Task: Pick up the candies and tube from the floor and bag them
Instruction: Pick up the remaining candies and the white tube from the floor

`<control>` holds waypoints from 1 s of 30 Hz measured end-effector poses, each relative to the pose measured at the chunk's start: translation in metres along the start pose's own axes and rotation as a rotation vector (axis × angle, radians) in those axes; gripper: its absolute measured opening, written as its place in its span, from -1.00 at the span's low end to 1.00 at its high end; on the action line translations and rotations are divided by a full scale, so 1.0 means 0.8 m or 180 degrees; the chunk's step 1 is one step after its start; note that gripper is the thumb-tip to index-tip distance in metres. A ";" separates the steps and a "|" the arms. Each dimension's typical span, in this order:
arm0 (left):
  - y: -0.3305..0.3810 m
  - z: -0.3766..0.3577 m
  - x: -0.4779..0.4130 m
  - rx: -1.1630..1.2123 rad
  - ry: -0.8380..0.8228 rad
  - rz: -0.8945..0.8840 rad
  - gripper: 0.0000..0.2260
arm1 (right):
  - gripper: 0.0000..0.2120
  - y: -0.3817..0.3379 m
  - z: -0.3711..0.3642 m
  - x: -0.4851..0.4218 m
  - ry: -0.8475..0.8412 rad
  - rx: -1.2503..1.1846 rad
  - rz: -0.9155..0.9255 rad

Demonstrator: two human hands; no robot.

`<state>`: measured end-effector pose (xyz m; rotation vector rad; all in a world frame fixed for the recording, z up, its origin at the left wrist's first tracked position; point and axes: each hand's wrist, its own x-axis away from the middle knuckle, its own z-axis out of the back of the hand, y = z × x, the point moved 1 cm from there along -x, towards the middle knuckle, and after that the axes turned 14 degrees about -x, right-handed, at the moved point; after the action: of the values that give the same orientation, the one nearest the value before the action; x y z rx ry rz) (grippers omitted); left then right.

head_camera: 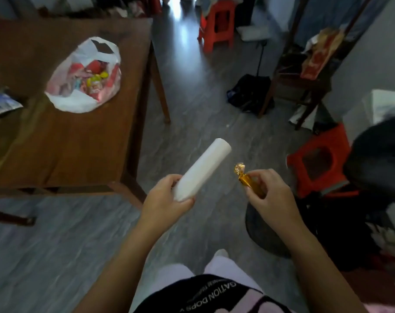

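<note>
My left hand (pixel 167 197) grips the lower end of a white tube (pixel 203 168), which points up and to the right above the floor. My right hand (pixel 271 195) pinches a gold-wrapped candy (pixel 246 179) with a twisted foil end sticking up to the left. A white plastic bag (pixel 83 75) lies open on the brown wooden table (pixel 67 143) at the upper left, with several red, pink and yellow candies inside. Both hands are to the right of the table's near corner, well away from the bag.
A silvery packet (pixel 2 105) lies at the table's left edge. Red plastic stools stand far ahead (pixel 216 26) and at my right (pixel 316 161). A wooden chair (pixel 305 71) with bags, a black bag (pixel 248 93) and dark clutter (pixel 350 222) crowd the right side. The grey floor (pixel 56 256) runs under the table.
</note>
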<state>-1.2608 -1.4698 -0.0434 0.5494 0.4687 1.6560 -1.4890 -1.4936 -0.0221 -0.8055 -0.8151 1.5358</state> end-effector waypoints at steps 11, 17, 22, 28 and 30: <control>-0.038 0.051 -0.176 0.0303 0.0459 0.0609 -0.62 | -0.83 -0.015 -0.079 -0.239 -0.0556 -0.0027 0.0340; -0.105 0.110 -0.297 0.0216 0.0842 0.0830 -0.56 | -0.82 -0.070 -0.169 -0.384 -0.0999 0.0060 0.0661; -0.164 0.171 -0.357 0.0116 0.1212 0.1127 -0.56 | -0.81 -0.128 -0.250 -0.485 -0.1284 0.0175 0.1091; -0.214 0.207 -0.371 0.0113 0.1616 0.1824 -0.52 | -0.78 -0.155 -0.334 -0.548 -0.1893 0.0083 0.1337; -0.225 0.215 -0.370 0.0161 0.1771 0.2118 -0.49 | -0.77 -0.166 -0.363 -0.569 -0.2132 0.0060 0.1457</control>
<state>-0.9800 -1.7361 -0.0387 0.2790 0.7883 2.4592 -1.1273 -1.9151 -0.0371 -0.4698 -1.1428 2.2766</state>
